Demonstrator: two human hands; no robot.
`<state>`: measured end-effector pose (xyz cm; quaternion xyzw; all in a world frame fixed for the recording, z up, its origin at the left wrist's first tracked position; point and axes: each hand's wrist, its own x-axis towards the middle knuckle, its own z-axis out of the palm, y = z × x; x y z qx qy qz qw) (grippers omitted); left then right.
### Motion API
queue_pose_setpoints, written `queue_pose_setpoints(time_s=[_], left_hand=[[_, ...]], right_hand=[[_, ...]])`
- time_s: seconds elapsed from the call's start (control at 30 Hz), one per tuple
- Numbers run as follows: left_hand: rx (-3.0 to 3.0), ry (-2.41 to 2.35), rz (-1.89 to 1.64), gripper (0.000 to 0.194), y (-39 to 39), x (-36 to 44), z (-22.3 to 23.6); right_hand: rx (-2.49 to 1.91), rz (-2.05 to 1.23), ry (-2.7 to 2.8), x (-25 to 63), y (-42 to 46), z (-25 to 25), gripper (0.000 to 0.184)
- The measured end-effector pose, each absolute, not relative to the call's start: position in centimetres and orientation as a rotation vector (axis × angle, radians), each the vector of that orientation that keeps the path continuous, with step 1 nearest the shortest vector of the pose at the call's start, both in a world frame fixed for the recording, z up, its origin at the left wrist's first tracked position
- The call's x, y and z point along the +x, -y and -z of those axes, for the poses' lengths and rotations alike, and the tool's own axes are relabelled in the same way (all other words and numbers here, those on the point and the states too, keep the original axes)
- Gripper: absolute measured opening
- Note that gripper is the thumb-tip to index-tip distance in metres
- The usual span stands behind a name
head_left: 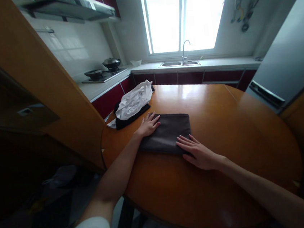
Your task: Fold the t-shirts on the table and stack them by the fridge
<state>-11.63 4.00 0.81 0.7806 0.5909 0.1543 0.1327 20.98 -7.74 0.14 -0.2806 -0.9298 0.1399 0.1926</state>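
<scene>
A dark grey-brown folded cloth (167,132) lies flat on the wooden table (223,121), roughly rectangular with neat edges. My left hand (148,125) rests palm down on its upper left side, fingers stretched out. On its lower right corner lies my right hand (196,151), flat, with the fingers a little apart. Neither hand grips the cloth. What kind of garment or fabric it is, I cannot tell. Beyond my left hand sits a loose heap of white cloth (135,100) on top of black cloth (131,120).
Behind the table runs a counter with a sink (171,64) and faucet (185,48) under a window. To the left are a gas stove (106,76) with a lidded pan (111,62) and a wooden panel (41,74). A refrigerator (283,49) stands at the right.
</scene>
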Motion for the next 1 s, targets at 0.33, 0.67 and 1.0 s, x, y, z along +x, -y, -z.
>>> queue_pose_setpoints(time_s=[0.33, 0.67, 1.0], left_hand=[[2.285, -1.628, -0.474, 0.078, -5.8, -13.3, 1.3], [1.812, -1.328, -0.929, 0.066, -4.7, -14.6, -1.7], [1.407, -1.685, -1.063, 0.039, -5.3, -15.6, -1.8]], right_hand=[[-1.483, -0.251, 2.154, 16.8, -3.7, -2.5, 0.06], [-1.696, -0.301, 2.188, 15.5, -4.6, -0.6, 0.066], [-1.135, -0.175, 2.636, 12.6, 8.2, -0.1, 0.065]])
